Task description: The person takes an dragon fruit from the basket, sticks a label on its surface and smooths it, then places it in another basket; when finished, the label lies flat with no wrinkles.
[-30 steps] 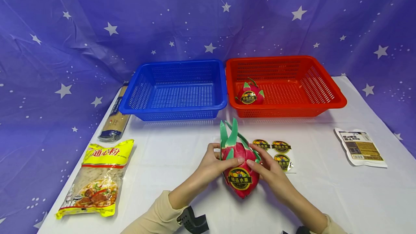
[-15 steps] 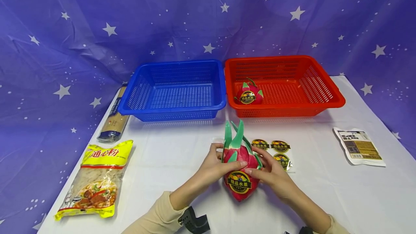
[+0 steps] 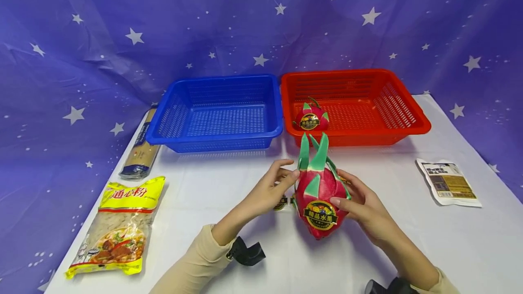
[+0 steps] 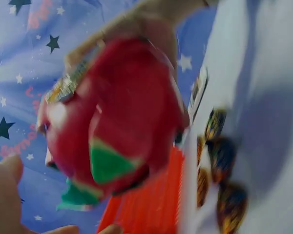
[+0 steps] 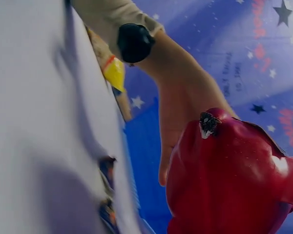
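My right hand (image 3: 369,214) holds a red dragon fruit (image 3: 327,183) with green leaf tips, lifted over the white table. A round black-and-gold sticker (image 3: 320,215) is on its lower front. My left hand (image 3: 265,192) is at the fruit's left side, fingers loosely bent; in the left wrist view, its thumb and fingers stand apart from the fruit (image 4: 132,92). Behind and below the fruit lies a sheet of similar stickers (image 3: 280,203), mostly hidden. Another stickered dragon fruit (image 3: 320,120) sits in the left part of the red basket (image 3: 363,139).
A blue basket (image 3: 222,144) stands left of the red one. At the left edge lie a yellow-and-clear pasta bag (image 3: 118,226) and a brown pack with dark blue bands (image 3: 140,153). A white-and-brown pouch (image 3: 448,183) lies at the right.
The dragon fruit has moved right and up, towards the red basket, in my right hand. My left hand's thumb has come away from its front.
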Action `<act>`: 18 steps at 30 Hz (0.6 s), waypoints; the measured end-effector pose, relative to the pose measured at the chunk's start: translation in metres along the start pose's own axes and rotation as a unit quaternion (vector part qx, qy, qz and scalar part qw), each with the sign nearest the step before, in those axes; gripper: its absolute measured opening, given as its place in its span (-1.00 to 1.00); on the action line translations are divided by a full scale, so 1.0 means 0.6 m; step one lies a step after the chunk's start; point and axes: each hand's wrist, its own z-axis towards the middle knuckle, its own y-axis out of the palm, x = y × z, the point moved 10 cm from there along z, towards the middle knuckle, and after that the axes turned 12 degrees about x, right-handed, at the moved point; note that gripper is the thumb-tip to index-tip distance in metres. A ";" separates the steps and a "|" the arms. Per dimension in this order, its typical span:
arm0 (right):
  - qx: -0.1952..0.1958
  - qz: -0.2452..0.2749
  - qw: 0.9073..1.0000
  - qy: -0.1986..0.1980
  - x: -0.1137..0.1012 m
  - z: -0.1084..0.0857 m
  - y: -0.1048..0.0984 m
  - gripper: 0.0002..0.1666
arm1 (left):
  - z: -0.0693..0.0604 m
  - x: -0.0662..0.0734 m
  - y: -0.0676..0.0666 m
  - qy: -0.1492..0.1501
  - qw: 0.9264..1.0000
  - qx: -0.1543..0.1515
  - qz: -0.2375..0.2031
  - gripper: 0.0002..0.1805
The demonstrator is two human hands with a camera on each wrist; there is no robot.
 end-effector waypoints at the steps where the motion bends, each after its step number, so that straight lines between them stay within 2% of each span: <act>1: 0.002 0.007 1.000 -0.007 -0.005 0.002 -0.006 -0.27 | 0.007 0.006 -0.006 0.019 0.999 0.017 0.019 -0.43; 5: 0.012 0.040 0.999 -0.029 -0.025 0.013 -0.030 -0.33 | 0.040 0.010 -0.027 0.059 0.993 0.081 0.067 -0.41; 7: 0.021 0.059 0.997 -0.033 -0.033 0.019 -0.044 -0.33 | 0.059 0.003 -0.032 0.058 0.991 0.102 0.066 -0.40; 10: 0.032 0.091 0.995 -0.038 -0.046 0.031 -0.065 -0.33 | 0.088 -0.018 -0.030 0.026 0.992 0.119 0.034 -0.37; 13: 0.041 0.124 0.991 -0.041 -0.059 0.044 -0.084 -0.36 | 0.114 -0.034 -0.019 0.000 0.992 0.126 -0.015 -0.33; 15: 0.047 0.147 0.987 -0.043 -0.069 0.053 -0.096 -0.41 | 0.130 -0.038 -0.010 -0.002 0.990 0.132 -0.045 -0.32; 18: 0.056 0.186 0.980 -0.041 -0.086 0.073 -0.112 -0.51 | 0.150 -0.035 -0.001 0.015 0.985 0.145 -0.088 -0.33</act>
